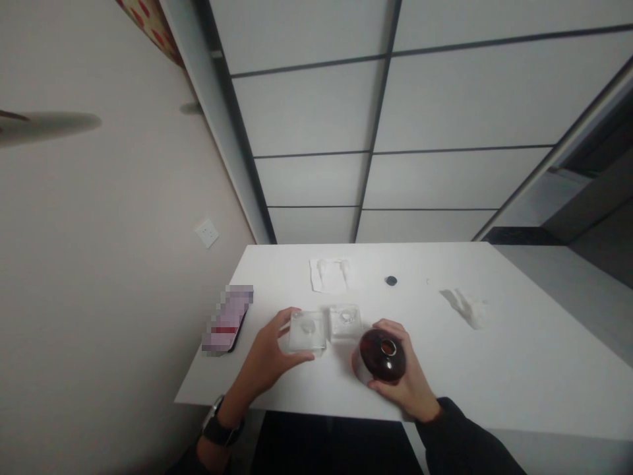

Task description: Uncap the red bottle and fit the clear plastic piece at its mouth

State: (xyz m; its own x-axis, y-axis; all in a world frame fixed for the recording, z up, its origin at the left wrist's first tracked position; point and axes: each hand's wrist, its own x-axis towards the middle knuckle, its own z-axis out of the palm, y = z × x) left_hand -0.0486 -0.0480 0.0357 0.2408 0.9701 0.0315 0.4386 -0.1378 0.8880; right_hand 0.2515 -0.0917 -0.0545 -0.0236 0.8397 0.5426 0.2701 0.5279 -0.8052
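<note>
Thumb and fingers of my left hand (270,349) close around the sides of a clear, square block-like container (307,338), which has a round shape on its top. Right beside it sits a second clear square container (345,324) with a similar round feature; no hand touches that one. My right hand (409,381) wraps around a dark brown, glossy bottle (378,361) with a rounded shoulder and an uncapped round mouth facing up towards me. It is tilted slightly, and I cannot tell whether its base touches the table.
Behind the containers lies a white sheet (331,284) with two pale elongated pieces. A small dark disc (391,281) is right of it, and crumpled whitish material (469,309) farther right. A blurred phone (227,323) rests at the left edge of the white table (494,382).
</note>
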